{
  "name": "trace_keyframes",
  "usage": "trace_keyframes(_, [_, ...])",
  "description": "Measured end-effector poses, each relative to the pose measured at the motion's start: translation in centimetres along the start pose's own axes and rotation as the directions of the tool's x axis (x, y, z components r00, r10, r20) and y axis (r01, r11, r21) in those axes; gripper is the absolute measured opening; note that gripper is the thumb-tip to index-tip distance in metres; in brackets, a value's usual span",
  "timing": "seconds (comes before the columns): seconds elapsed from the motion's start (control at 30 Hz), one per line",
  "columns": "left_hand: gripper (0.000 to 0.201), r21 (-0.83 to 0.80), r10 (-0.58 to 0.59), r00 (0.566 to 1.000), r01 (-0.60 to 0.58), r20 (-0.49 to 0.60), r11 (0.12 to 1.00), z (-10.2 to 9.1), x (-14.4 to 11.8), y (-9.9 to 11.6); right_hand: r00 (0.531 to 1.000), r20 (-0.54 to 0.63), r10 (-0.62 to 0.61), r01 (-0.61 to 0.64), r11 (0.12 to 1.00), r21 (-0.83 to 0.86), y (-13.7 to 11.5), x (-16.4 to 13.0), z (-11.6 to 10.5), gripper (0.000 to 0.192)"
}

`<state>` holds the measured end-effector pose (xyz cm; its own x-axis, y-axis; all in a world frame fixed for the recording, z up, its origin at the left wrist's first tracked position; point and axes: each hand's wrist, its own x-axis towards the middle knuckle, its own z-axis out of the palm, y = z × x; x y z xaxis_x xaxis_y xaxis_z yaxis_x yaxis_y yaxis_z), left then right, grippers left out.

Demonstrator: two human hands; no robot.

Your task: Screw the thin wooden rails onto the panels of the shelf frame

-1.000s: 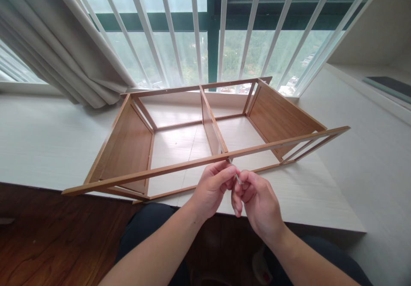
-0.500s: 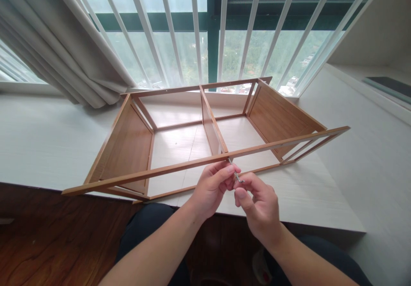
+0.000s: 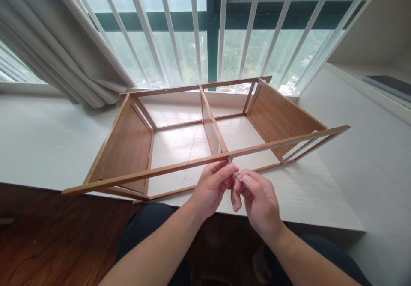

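Both your left hand (image 3: 212,187) and right hand (image 3: 258,200) pinch the small hex key (image 3: 236,174) at frame centre; a slip could strip the fastener in the wooden shelf frame's front rail (image 3: 180,164).

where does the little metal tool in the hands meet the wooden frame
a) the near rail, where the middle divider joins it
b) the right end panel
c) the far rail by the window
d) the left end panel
a: the small metal tool, pinched between left hand and right hand, runs up to the near rail at the middle divider.
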<state>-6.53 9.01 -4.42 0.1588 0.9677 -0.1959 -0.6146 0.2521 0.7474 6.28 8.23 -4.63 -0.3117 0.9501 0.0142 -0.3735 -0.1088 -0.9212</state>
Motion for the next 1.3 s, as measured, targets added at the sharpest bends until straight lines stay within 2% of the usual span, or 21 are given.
trace_keyframes(0.07, [0.034,0.007,-0.008,1.0,0.008,0.002,1.0,0.1,-0.1,0.0,0.985,0.117,0.13,-0.155,0.959,0.238,0.0,0.3,0.4,0.031])
trace_keyframes(0.1, [0.034,0.005,-0.009,1.0,0.009,0.006,1.0,0.1,-0.1,0.0,0.971,0.169,0.167,-0.213,0.928,0.306,-0.1,0.4,0.6,0.03])
trace_keyframes(0.17, [0.034,0.0,-0.01,1.0,0.01,0.02,1.0,0.1,-0.2,-0.1,0.956,0.221,0.192,-0.263,0.896,0.358,-0.1,0.5,0.8,0.033])
trace_keyframes(0.23, [0.032,0.001,-0.016,0.999,0.016,0.036,1.0,0.1,-0.2,-0.1,0.96,0.215,0.179,-0.248,0.901,0.356,-0.2,0.5,0.8,0.038])
trace_keyframes(0.43, [0.028,0.004,-0.017,0.996,0.017,0.089,1.0,0.0,-0.3,-0.2,0.993,0.096,0.072,-0.093,0.967,0.236,0.4,0.2,0.2,0.043])
trace_keyframes(0.57, [0.027,0.031,0.019,0.999,-0.02,0.05,0.999,0.1,-0.2,0.1,0.998,0.049,-0.048,0.043,0.995,0.091,0.9,-0.2,-0.5,0.039])
trace_keyframes(0.8, [0.026,0.045,0.046,0.999,-0.045,-0.022,0.998,0.2,-0.1,0.3,0.976,0.037,-0.213,0.216,0.946,-0.24,1.3,-0.7,-1.2,0.026])
trace_keyframes(0.97, [0.026,0.015,0.039,0.999,-0.039,-0.035,0.999,0.3,-0.2,0.2,0.964,0.046,-0.261,0.26,0.897,-0.358,1.1,-0.7,-1.2,0.024])
trace_keyframes(1.3, [0.028,-0.02,0.039,0.999,-0.039,0.002,0.999,0.0,-0.1,0.0,0.973,0.036,-0.23,0.227,0.9,-0.372,0.9,-0.5,-0.9,0.03])
